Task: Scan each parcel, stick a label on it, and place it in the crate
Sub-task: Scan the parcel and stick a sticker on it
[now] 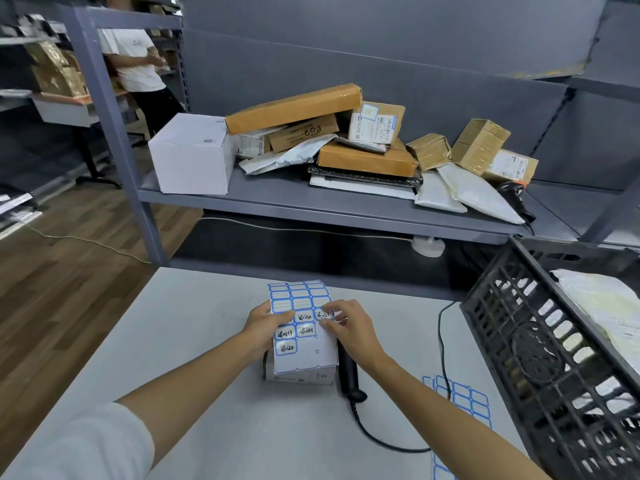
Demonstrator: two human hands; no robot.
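A sheet of blue-bordered labels [300, 299] lies over a small white parcel box [300, 375] on the white table [194, 323]. My left hand [265, 322] holds the sheet's left edge. My right hand [348, 323] pinches one written label at the sheet's right side with thumb and forefinger. A black handheld scanner [349, 375] lies just right of the box, partly under my right wrist. The black plastic crate [540, 358] stands tilted at the right, with a pale mailer bag [602, 306] inside.
A grey shelf [311, 199] behind the table carries several cardboard boxes, a white box [192, 154] and grey mailers. More label sheets [464, 400] lie by the crate. The scanner cable [443, 341] loops across the table. A person stands at the far left.
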